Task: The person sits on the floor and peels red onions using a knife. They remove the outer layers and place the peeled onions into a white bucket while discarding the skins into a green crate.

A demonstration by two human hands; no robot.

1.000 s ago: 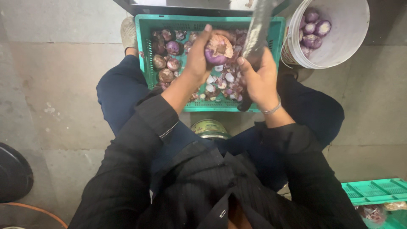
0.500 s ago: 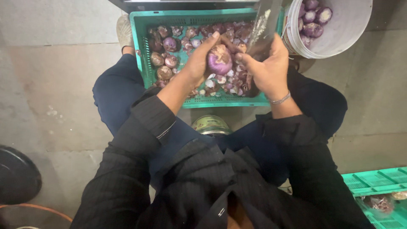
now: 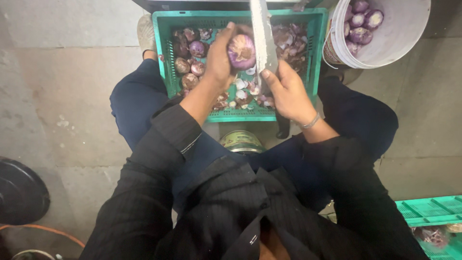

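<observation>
Seen from above, seated on a stone floor (image 3: pixel 62 96), knees spread around a green slatted crate (image 3: pixel 166 53) at twelve o'clock, strewn with unpeeled red onions (image 3: pixel 187 67) and loose skins. White bucket (image 3: pixel 399 43) at one o'clock, just beside the crate's right wall, holding peeled purple onions (image 3: pixel 358 21). Dark round lid (image 3: pixel 19 192) at eight o'clock; corner of a second green crate (image 3: pixel 428 212) at four o'clock. Left hand (image 3: pixel 221 55) curled shut around a purple onion (image 3: pixel 242 50), raised over the crate. Right hand (image 3: pixel 286 89) closed around the handle of a long knife (image 3: pixel 262 36), blade pointing to twelve o'clock, touching the onion's right side. Small round tin (image 3: pixel 242 142) between the knees.
</observation>
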